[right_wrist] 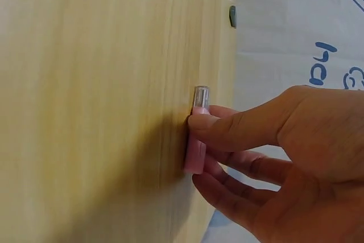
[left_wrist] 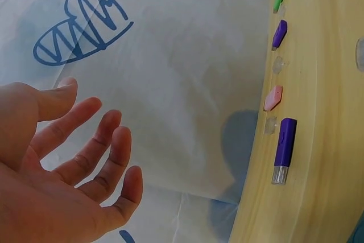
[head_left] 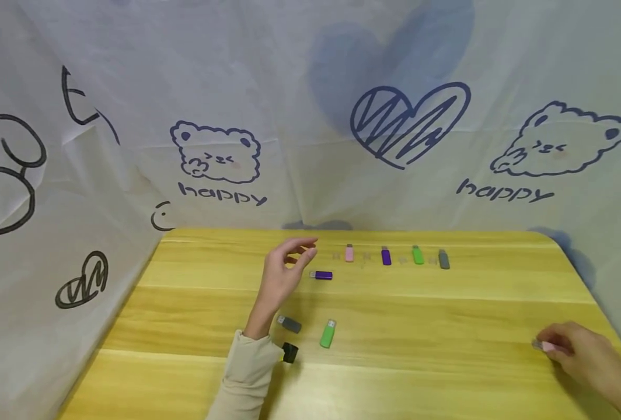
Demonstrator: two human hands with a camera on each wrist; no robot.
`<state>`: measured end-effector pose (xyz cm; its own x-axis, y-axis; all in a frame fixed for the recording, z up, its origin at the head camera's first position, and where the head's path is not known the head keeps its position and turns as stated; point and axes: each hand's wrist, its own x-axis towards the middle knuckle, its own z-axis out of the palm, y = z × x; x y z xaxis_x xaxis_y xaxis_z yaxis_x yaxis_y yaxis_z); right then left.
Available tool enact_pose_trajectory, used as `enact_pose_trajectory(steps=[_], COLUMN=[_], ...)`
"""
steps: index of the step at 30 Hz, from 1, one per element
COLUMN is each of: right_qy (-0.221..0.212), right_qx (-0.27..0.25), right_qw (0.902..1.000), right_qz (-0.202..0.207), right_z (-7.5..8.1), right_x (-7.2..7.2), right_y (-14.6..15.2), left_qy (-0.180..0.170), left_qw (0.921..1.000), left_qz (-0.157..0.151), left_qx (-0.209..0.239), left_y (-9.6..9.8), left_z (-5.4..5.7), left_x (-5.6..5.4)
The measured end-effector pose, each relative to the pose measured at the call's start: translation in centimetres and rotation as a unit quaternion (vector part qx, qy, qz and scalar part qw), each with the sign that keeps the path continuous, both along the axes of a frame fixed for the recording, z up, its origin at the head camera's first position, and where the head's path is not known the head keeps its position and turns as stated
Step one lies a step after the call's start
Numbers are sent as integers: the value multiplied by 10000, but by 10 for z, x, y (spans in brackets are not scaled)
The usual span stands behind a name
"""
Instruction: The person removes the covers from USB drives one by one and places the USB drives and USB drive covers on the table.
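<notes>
At the table's right side my right hand (head_left: 586, 357) pinches a pink USB stick (right_wrist: 195, 152) between thumb and fingers, its clear-capped end (right_wrist: 201, 96) pointing away. My left hand (head_left: 280, 275) hovers over the left half of the table, fingers loosely bent and holding nothing. Nearest to it lies a purple USB stick (head_left: 323, 275) with a clear cap. Closer to me are a grey USB stick (head_left: 290, 324) and a green USB stick (head_left: 328, 334). Along the back stand out another pink stick (head_left: 349, 254), a purple one (head_left: 386, 256), a green one (head_left: 418, 255) and a grey one (head_left: 444, 260).
Small clear caps (head_left: 366, 256) lie between the sticks of the back row. The wooden table (head_left: 421, 361) meets a hanging white cloth (head_left: 310, 146) with drawings at its back and sides. A small black box (head_left: 289, 352) shows beside the left cuff.
</notes>
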<state>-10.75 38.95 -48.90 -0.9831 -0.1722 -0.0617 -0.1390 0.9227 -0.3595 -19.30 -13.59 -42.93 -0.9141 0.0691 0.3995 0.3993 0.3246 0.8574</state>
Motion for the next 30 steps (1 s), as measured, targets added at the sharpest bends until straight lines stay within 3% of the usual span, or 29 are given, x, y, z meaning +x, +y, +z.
enact_pose_trajectory(steps=[7,11,15,18,23,30], right_qy=[24,410,1412,1885,2050,2250], right_qx=[-67,-273,-577,-721,-1061,-1727], right_qw=[9996,9986,9883,9793,9725,9580], right_qz=[-262,-215,-3,140,324,411], right_z=[4,13,31,51,80,102], right_x=[5,5,2,-4,-14,-29], right_y=[-1,-13,-37,-57,-94,-148], left_qy=[-87,-123,-141,-108,1,-112], left_qw=[9999,9997,9996,9995,9990,9984], left_qz=[-112,-180,-215,-253,-379,-505], left_qx=[-56,-100,-144,-176,-218,-219], left_y=[2,4,6,7,9,15], left_z=[1,2,3,5,7,11], left_x=[4,6,8,9,8,9])
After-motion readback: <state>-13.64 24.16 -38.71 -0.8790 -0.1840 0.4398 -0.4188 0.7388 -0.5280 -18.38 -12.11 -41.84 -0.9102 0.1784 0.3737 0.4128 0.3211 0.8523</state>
